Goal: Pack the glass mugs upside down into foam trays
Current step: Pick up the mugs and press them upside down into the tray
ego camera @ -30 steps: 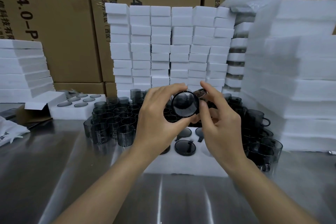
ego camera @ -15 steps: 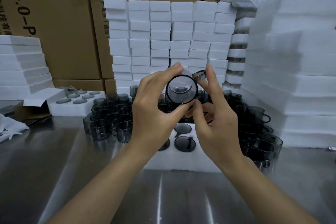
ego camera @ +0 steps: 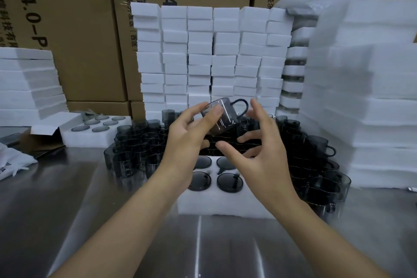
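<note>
A smoky glass mug (ego camera: 222,115) hangs tilted in the air above the foam tray (ego camera: 221,206), its handle pointing right. My left hand (ego camera: 187,142) holds the mug between thumb and fingers. My right hand (ego camera: 259,151) hovers just right of the mug with its fingers spread and blurred, not touching it as far as I can tell. The tray lies on the steel table in front of me, and several dark mugs sit upside down in its round pockets (ego camera: 229,181). Part of the tray is hidden behind my hands.
Loose grey mugs crowd the table to the left (ego camera: 133,149) and right (ego camera: 316,174) of the tray. A filled foam tray (ego camera: 90,133) sits at the back left. Foam stacks (ego camera: 212,56) and cardboard boxes (ego camera: 67,29) wall in the back, with more foam stacked on the right (ego camera: 372,97).
The mug was held end-on between both hands; now it is turned sideways with the handle to the right. My right hand has let go and spread open.
</note>
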A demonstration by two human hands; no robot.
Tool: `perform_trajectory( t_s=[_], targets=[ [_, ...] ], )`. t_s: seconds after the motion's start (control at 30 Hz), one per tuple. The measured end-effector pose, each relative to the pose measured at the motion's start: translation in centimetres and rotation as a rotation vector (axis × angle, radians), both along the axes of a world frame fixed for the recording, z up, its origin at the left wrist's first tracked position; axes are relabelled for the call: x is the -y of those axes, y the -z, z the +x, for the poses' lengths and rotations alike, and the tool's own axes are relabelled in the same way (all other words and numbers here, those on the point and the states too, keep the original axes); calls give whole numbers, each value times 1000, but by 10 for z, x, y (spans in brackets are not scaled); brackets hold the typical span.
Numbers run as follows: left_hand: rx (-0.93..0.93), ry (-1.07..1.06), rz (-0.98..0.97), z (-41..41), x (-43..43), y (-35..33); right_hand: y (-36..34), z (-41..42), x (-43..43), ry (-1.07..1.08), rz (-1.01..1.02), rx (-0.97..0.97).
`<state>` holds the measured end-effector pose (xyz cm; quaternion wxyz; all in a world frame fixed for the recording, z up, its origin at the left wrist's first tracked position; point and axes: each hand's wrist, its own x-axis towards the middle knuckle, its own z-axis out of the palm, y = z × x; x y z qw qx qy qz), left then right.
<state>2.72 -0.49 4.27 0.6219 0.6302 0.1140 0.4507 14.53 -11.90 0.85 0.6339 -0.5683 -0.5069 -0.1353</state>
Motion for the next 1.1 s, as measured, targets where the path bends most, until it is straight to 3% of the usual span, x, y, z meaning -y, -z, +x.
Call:
perform_trajectory(
  t_s=[0.1,0.3,0.43,0.7,0.83,1.1],
  targets=[
    [-49,96,-3,-1,1,-1,-4,-2,-1,-134,-47,-145],
    [-29,225,-13,-3,2,-2,-11,1,2,-225,-26,-198],
    [17,270,-108,-2,5,-4,-13,1,5,-155,2,-149],
    [-54,279,-80,-2,5,-1,-9,8,8,64,-10,176],
    [-70,314,-35,2,7,0,-9,8,5,71,-5,132],
    [68,547,-434,1,16,0,-10,6,6,-39,-1,68]
  ],
)
